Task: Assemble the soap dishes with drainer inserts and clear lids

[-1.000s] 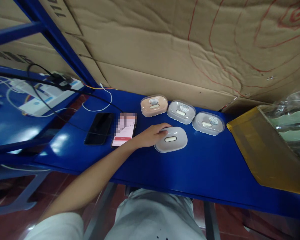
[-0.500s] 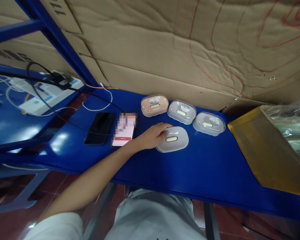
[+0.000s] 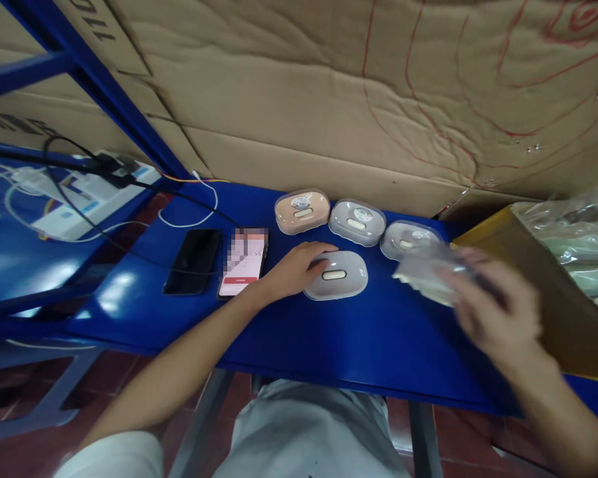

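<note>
My left hand (image 3: 301,267) grips the left end of a grey oval dish (image 3: 343,282) that rests on the blue table. Blurred by motion, my right hand (image 3: 496,305) holds a clear plastic cover (image 3: 426,269) above the table on the right. Behind the hands stand a peach dish (image 3: 311,214), a grey dish (image 3: 357,221) and another grey dish (image 3: 397,240), all with clear covers and round stickers. The cover in my right hand partly hides the rightmost one.
A black phone (image 3: 192,261) and a lit phone (image 3: 244,262) lie to the left. Power strips with cables (image 3: 97,199) are farther left. A cardboard box (image 3: 553,312) with plastic-wrapped items stands right. Cardboard sheets (image 3: 279,86) rise behind the table.
My right hand has come into view from the right, holding a clear cover. My left hand stays on the grey dish. The whole view has shifted slightly.
</note>
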The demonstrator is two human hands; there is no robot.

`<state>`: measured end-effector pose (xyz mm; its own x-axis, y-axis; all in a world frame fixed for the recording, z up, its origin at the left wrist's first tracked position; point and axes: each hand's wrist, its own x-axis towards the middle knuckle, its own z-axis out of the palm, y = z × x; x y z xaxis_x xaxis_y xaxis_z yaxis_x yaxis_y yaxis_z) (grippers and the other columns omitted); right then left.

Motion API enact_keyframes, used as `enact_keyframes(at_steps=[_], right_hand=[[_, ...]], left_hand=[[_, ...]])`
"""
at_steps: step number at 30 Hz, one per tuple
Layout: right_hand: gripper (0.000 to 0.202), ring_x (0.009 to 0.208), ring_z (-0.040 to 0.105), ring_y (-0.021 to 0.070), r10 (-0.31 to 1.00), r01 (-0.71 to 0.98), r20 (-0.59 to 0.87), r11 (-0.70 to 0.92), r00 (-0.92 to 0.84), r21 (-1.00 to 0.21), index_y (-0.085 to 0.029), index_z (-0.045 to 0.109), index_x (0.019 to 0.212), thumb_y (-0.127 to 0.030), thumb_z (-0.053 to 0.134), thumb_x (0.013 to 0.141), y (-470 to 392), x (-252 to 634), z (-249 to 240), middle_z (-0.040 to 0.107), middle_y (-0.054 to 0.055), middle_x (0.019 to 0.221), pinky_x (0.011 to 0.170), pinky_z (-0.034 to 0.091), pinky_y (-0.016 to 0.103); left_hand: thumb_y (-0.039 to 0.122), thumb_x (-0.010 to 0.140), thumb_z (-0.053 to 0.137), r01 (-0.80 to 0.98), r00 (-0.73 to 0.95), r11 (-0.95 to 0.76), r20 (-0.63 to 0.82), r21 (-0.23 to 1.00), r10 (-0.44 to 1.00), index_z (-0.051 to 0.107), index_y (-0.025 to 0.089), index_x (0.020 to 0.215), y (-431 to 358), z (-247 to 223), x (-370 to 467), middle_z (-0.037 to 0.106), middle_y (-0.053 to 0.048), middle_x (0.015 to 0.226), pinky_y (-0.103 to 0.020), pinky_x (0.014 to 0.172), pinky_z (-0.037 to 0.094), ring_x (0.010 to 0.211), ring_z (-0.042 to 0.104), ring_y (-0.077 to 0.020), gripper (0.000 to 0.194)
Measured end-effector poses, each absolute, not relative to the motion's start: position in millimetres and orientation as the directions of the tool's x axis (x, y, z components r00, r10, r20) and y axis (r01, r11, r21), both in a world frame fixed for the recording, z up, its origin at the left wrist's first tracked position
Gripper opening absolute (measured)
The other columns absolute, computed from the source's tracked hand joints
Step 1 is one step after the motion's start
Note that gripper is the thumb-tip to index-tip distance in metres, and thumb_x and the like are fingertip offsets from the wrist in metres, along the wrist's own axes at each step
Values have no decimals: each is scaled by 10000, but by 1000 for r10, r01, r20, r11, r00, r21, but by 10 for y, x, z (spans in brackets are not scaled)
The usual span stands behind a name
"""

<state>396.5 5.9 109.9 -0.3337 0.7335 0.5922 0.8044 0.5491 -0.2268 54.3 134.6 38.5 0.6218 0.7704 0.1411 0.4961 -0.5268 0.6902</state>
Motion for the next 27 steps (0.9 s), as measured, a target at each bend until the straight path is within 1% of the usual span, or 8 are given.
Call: enact_keyframes(at_steps=[3,6,10,13,17,21,24,27], right_hand=[[464,1232,736,291,632,742,550,670,-546,-34,-400,698,1415,-163,723,1016,150,3745,830,780,12,1225,1003,662,487],[585,1336,694,312,513,660,532,741,-674,121,-387,683,1457,-83,761,964,235,3655,612,801,-4,1216,1106,622,535],[581,1294,724,274,443,644,565,733,-696,219,-368,696,1444,-84,791,945,255,3681,485,818,-9,1153,1116,617,499],[512,1220,753,233,429,621,517,731,-740,282,-354,709,1416,-115,778,969,212,3648,454,829,-20,1137,1119,603,470],[468,1231,733,207,478,635,472,728,-741,260,-315,704,1415,-99,723,1000,154,3549,449,813,7,1249,1145,552,428],[514,1283,701,226,544,663,436,725,-717,185,-306,654,1480,-99,702,1012,147,3529,460,772,37,1347,1144,530,430],[570,1297,692,269,598,687,447,724,-665,55,-316,580,1556,-265,759,1018,192,3598,485,744,77,1370,1106,552,461],[788,1452,579,383,707,752,399,656,-584,-63,-301,453,1652,-520,788,973,278,3746,512,612,170,1556,1164,488,603]], left_hand=[[218,1018,563,525,619,-553,155,647,770,721,222,1344,1380,381,515,772,-71,1357,-481,1141,526,1267,704,-283,362],[191,1025,553,551,608,-558,159,621,778,709,221,1368,1401,371,488,771,-76,1360,-490,1129,533,1265,709,-281,379],[192,1033,551,575,602,-579,181,578,778,701,213,1385,1413,367,459,761,-88,1381,-502,1138,533,1293,700,-290,383],[196,1033,550,589,598,-585,187,558,779,704,202,1375,1428,380,441,764,-94,1370,-508,1124,544,1278,709,-302,375],[215,1035,557,619,578,-582,195,528,792,709,203,1363,1460,394,418,770,-96,1350,-504,1113,552,1260,720,-311,362],[231,1032,558,625,573,-587,209,515,793,707,192,1363,1489,378,411,771,-104,1338,-506,1113,555,1251,726,-319,365],[230,1033,538,624,574,-584,203,518,793,697,184,1377,1492,365,414,766,-110,1340,-507,1116,556,1249,726,-320,381],[238,1039,523,632,571,-576,190,519,798,690,190,1387,1485,365,417,760,-107,1348,-505,1127,552,1251,724,-314,389]])
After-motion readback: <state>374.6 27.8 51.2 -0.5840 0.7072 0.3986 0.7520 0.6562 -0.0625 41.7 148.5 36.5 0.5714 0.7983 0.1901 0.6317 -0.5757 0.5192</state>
